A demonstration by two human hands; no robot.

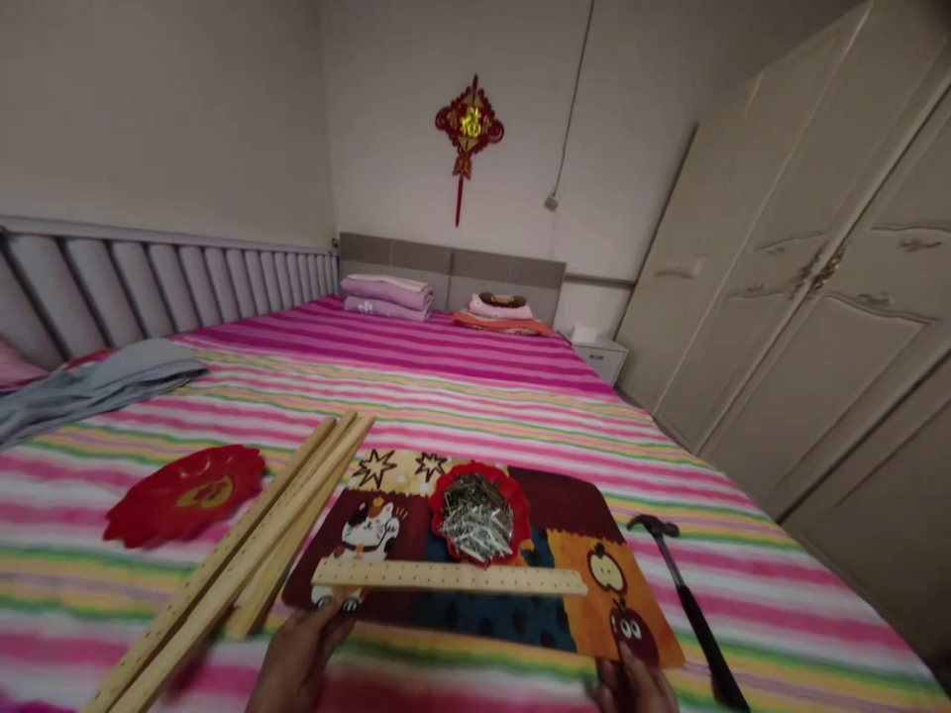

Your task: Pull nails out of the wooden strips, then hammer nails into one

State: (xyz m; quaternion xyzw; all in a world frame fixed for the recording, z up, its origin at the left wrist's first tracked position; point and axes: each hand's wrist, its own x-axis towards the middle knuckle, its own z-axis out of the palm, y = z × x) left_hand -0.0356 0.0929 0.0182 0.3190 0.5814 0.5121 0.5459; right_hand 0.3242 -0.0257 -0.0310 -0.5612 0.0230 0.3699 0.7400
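Observation:
A patterned placemat (490,634) with a cat and apple design lies on the bed. My left hand (293,659) grips its front left edge, fingertips near the drawn cat's feet. At the front right edge, my right hand (637,683) holds the mat with the thumb on top and fingers curled. Across the mat lies a wooden strip (453,576) dotted with small marks or holes. Just behind it sits a red scalloped dish (521,495) heaped with metal nails (479,520). To the right rests a hammer (687,594) with a black handle.
Several long wooden strips (253,535) lie slanting left of the mat. Beyond them is a red decorated dish or lid (189,495). Grey cloth (111,381) lies farther left. Folded bedding (390,297) is by the headboard; a wardrobe (817,297) stands right.

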